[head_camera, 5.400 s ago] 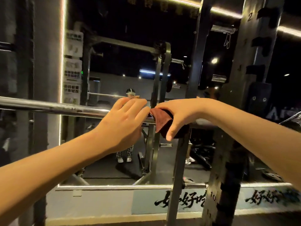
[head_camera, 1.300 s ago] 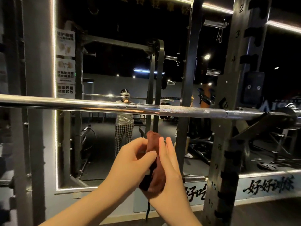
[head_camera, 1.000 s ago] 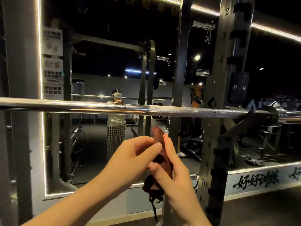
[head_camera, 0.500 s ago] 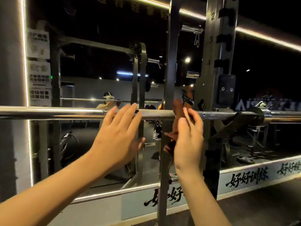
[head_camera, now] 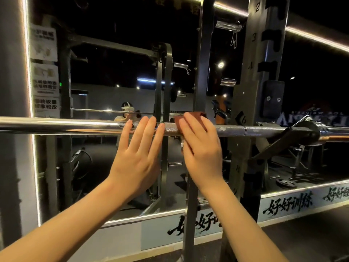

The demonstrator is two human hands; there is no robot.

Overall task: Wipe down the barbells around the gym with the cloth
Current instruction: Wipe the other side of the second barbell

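**Inspector:** Head view. State the hands.

**Assistant:** Right hand [head_camera: 200, 148] has its fingers laid flat, pressing the cloth [head_camera: 188, 115] onto the barbell [head_camera: 75, 125] (thumb hidden, so I cannot tell whether it pinches). Left hand [head_camera: 137, 154] is spread wide and holds nothing, its fingertips against the bar just to the left of the right hand.

**Inspector:** The bar's lie?

**Assistant:** Its long axis runs straight across both sets of fingertips, left to right. The cloth sits draped over the bar under the right fingers.

**Inspector:** Deciding relation?

**Assistant:** The right hand carries the cloth, so in my judgement the stroke must follow that axis. Knurled bar lies to its right up to the rack upright [head_camera: 264, 129], while the left hand blocks the other way.
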